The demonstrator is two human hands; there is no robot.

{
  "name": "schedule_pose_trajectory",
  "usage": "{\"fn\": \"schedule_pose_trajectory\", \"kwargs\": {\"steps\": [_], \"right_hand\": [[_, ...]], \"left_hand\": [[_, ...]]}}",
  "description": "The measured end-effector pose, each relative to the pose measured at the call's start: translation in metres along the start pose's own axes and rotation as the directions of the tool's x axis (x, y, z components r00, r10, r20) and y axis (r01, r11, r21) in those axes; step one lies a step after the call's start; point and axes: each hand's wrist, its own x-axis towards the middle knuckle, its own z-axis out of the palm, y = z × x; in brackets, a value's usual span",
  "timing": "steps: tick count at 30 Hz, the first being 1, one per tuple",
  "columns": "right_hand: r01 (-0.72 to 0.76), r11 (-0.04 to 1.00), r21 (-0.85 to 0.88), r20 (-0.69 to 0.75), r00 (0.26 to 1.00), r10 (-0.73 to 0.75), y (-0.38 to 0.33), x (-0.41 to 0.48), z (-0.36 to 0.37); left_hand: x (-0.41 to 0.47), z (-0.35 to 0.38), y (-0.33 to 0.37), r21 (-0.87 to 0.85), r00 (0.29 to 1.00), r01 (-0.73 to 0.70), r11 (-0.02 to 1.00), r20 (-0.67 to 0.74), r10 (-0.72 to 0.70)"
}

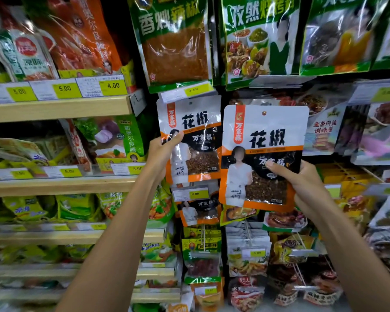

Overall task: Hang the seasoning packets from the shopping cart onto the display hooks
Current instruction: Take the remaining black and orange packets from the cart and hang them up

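My right hand (302,188) grips a white, orange and black peppercorn packet (263,152) by its lower right edge, thumb on the front. The packet is held upright in front of the display, its small hang hole at the top free of any hook. Just to its left, a matching packet (189,136) hangs at the front of a row under a 3.50 price tag (193,90). My left hand (164,149) holds that hanging packet at its left edge, thumb on the front. The hook itself is hidden behind the packets. The shopping cart is out of view.
Green seasoning bags (173,41) hang above. More packets (198,206) and a 6.00 tag (195,194) hang below. Wooden shelves (59,109) with bagged goods and yellow price labels fill the left side. Crowded hooks of packets (324,129) lie to the right.
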Motion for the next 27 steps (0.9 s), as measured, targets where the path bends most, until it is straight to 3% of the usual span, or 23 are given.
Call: {"fn": "schedule_pose_trajectory", "kwargs": {"steps": [8,15,27], "right_hand": [[-0.01,1.0,0.008,0.006,1.0,0.01,0.005,0.004,0.002],[-0.018,1.0,-0.008,0.004,1.0,0.018,0.012,0.003,0.007],[0.001,1.0,-0.013,-0.006,1.0,-0.001,0.009,0.004,0.016]], "left_hand": [[0.002,-0.007,-0.012,-0.007,0.998,0.066,0.998,-0.022,-0.066],[-0.002,-0.014,-0.013,0.025,0.995,0.03,0.999,0.096,-0.033],[-0.001,-0.014,-0.012,0.105,0.992,-0.128,0.986,0.008,0.127]]}}
